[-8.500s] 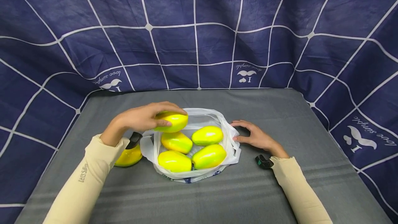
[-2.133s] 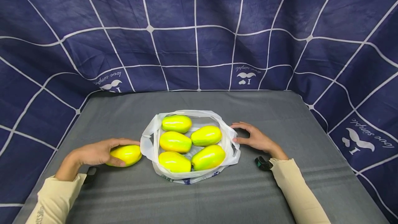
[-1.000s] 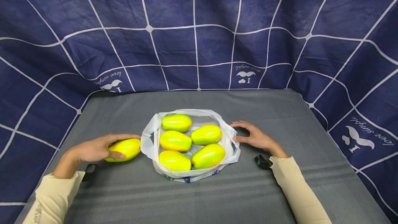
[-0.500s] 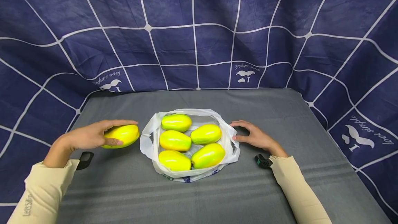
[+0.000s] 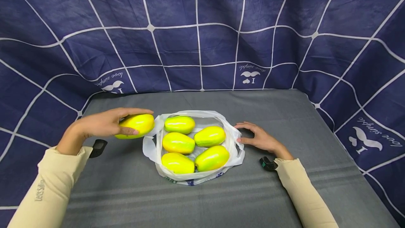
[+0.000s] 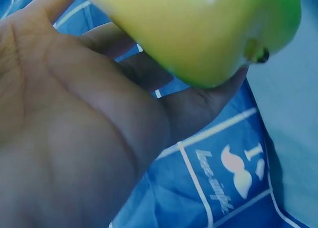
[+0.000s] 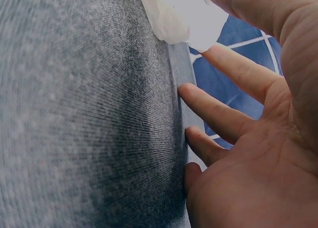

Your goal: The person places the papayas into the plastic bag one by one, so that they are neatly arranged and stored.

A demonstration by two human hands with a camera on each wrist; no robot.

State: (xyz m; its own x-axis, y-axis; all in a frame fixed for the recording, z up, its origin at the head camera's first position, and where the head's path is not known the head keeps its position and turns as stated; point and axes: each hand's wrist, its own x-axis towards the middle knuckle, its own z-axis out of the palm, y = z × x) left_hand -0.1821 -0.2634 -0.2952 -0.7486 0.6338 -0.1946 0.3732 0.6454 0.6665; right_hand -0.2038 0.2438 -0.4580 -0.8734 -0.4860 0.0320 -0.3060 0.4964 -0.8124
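In the head view, my left hand [image 5: 104, 126] holds a yellow-green papaya [image 5: 143, 124] above the table, just left of the white plastic bag [image 5: 148, 149]. Its thumb lies on the near side and its fingers on the far side. The left wrist view shows the papaya [image 6: 198, 29] close up, its small dark stem end toward the right. My right hand [image 5: 259, 139] is at the bag's right side, thumb and index finger touching the plastic [image 7: 174, 14]. The other fingers spread out, fairly straight, by the grey cloth. Inside the open bag lie several similar papayas [image 5: 178, 143].
A grey cloth [image 5: 202, 203] covers the table. Behind it and at both sides hangs a navy curtain [image 5: 177, 45] with white grid lines. Dark wrist devices [image 5: 268, 164] sit below both hands. The bag's left handle loop sticks out toward the held papaya.
Earlier my left hand set a papaya into the bag, then took hold of another on the table. It has since lifted that one and moved it right, toward the bag. My right hand stays put.
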